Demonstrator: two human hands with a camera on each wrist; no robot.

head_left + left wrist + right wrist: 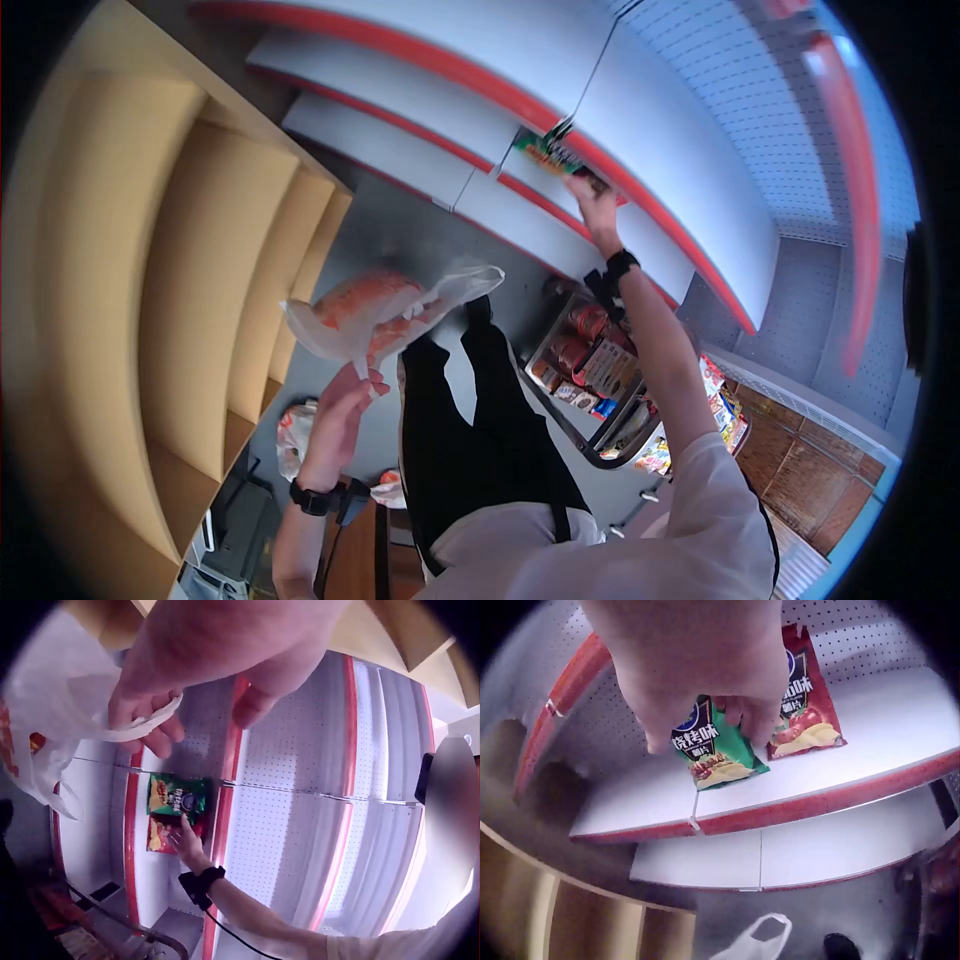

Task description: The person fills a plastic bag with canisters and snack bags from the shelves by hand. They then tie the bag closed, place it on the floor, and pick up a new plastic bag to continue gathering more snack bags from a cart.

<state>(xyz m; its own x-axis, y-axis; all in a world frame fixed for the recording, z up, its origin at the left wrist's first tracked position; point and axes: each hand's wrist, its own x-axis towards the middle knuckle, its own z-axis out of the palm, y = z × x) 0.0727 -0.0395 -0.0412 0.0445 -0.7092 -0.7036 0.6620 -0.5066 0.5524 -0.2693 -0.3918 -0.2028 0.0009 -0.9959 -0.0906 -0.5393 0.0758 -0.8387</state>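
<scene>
My left hand (340,425) grips the handle of a white translucent plastic bag (372,318), which hangs with orange-red contents showing through. In the left wrist view the handle loops over the curled fingers (156,739). My right hand (597,208) reaches onto a white shelf with a red edge. There its fingers touch the front of a green potato chip bag (716,754), the thumb spread to the left side. Part of this bag is hidden behind the hand. Standing to its right is a red potato chip bag (808,712), close by the fingers.
A shopping basket (600,455) holding packaged goods stands on the floor at right. Wooden shelving (225,220) rises at left. Further white shelves (400,140) have red edges. Another plastic bag (294,437) lies on the floor near the wooden shelving.
</scene>
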